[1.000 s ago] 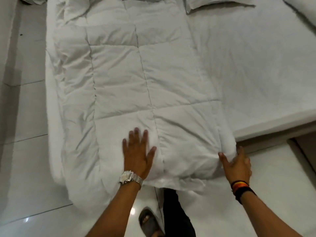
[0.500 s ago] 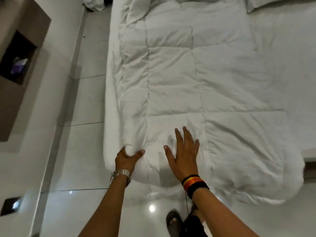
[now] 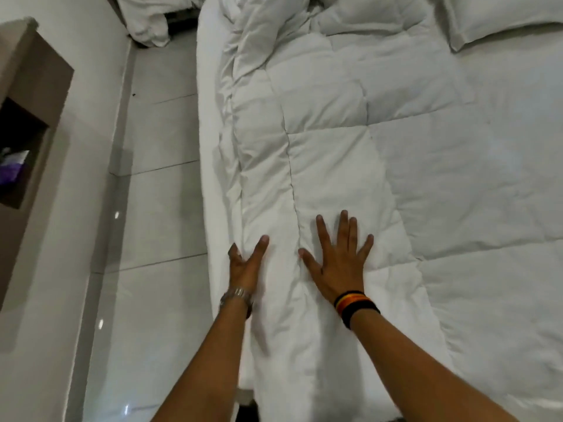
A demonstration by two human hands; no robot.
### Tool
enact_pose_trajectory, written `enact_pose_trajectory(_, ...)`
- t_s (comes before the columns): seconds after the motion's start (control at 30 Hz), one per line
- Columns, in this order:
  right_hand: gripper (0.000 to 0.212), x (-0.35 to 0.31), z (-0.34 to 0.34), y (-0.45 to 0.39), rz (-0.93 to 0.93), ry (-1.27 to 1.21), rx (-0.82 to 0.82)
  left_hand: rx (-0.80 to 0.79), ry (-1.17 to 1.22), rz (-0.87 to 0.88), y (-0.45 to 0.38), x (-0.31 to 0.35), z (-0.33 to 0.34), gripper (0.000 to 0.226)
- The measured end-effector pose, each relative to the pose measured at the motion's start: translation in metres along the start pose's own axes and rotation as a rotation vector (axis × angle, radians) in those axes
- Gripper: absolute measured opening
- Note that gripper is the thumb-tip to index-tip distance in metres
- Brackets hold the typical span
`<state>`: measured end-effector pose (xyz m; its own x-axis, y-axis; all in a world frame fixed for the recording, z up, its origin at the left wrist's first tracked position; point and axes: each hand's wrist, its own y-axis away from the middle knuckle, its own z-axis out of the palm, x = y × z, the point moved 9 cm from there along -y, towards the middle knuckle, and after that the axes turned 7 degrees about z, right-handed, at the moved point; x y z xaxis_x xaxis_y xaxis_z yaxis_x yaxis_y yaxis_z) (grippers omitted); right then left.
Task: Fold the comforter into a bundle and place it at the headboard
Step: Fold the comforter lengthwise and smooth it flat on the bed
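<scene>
A white quilted comforter [image 3: 350,141] lies folded lengthwise along the left side of the bed, running from the foot toward the headboard end at the top. My right hand [image 3: 339,260] rests flat on it with fingers spread, a striped band on the wrist. My left hand [image 3: 245,264], wearing a metal watch, presses against the comforter's left folded edge, thumb and fingers apart, holding nothing. The comforter's far end is bunched and wrinkled near the top.
The white mattress sheet [image 3: 502,95] lies to the right. A pillow [image 3: 493,19] sits at the top right. Glossy tiled floor [image 3: 152,226] runs along the left, with a wall niche [image 3: 21,153] and a heap of white bedding [image 3: 146,19] beyond.
The view has shifted to the comforter's left side. My left hand let go of the pinched left edge and now presses against it with fingers apart; my right hand moved forward along the comforter, still flat.
</scene>
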<state>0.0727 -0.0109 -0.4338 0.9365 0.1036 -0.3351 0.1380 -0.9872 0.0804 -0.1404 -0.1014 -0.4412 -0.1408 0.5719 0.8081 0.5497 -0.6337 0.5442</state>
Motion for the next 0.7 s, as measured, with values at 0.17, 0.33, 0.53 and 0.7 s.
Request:
enact_pose_trajectory(0.17, 0.079, -0.019, 0.032, -0.016, 0.175, 0.064, 0.023, -0.099, -0.099, 0.010, -0.070, 0.011, 0.009, 0.117)
enact_pose_trajectory(0.33, 0.075, -0.042, 0.055, 0.037, 0.189, 0.147, -0.086, -0.201, -0.207, -0.021, -0.044, -0.019, -0.042, 0.086)
enact_pose_trajectory(0.53, 0.073, -0.091, -0.008, -0.020, 0.305, -0.039, 0.040, -0.221, -0.162, 0.090, -0.103, 0.077, -0.066, 0.096)
enact_pose_trajectory(0.7, 0.073, -0.149, -0.060, -0.104, 0.292, -0.218, 0.233, -0.099, -0.086, -0.009, -0.221, 0.167, -0.063, 0.111)
